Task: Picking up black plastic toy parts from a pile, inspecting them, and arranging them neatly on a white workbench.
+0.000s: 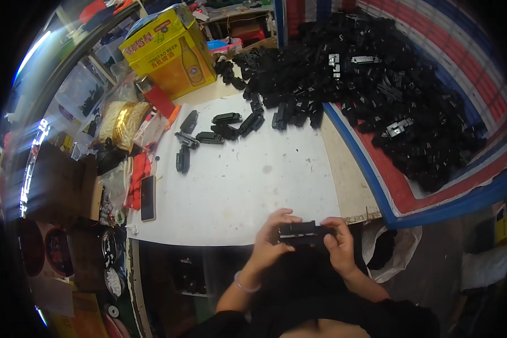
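Note:
A black rectangular plastic part with a lighter strip along it is held level just past the table's near edge. My left hand grips its left end, thumb below and fingers above. On its right end my right hand is closed, with the thumb against the near side. Several similar black parts lie loosely on the white-covered table, farther from me. Behind them begins a large heap of black parts, with a few silver-grey pieces on top.
At the table's left edge lies a dark phone, beside red cloth. A yellow carton and a red box stand at the back left. Striped sheeting borders the heap. A white bag hangs low at the right.

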Demonstrator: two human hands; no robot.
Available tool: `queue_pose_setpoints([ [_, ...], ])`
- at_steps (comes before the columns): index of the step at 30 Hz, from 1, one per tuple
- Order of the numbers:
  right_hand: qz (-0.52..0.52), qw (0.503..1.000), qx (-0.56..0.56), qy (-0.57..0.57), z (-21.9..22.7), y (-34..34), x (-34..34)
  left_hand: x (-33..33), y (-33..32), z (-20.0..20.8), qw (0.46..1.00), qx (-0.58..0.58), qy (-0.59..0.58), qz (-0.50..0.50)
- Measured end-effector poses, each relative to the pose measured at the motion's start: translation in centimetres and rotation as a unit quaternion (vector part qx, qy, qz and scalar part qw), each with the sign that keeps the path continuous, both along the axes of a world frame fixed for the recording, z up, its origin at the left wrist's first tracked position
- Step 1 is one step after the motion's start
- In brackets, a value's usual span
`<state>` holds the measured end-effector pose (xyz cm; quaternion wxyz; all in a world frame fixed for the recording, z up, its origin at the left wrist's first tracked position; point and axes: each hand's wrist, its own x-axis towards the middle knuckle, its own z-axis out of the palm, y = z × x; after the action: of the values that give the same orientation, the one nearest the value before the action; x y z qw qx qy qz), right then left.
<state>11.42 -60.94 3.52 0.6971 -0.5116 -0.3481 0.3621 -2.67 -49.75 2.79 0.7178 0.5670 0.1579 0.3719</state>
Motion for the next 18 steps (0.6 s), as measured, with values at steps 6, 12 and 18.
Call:
queue_pose_setpoints([
  [6, 0.01, 1.0, 0.003, -0.019, 1.2, -1.1, 0.4, -0.1, -1.3, -0.4, 0.991, 0.114, 0.056, 0.051],
  [12, 0.009, 1.0, -0.008, -0.012, 1.4, -1.8, 0.4, -0.3, -1.4, 0.9, 0.99, 0.064, 0.121, 0.037],
  [18, 0.004, 1.0, -0.007, -0.006, 1.4, -2.3, 0.8, -0.7, -1.9, 1.2, 0.99, 0.018, 0.14, 0.012],
])
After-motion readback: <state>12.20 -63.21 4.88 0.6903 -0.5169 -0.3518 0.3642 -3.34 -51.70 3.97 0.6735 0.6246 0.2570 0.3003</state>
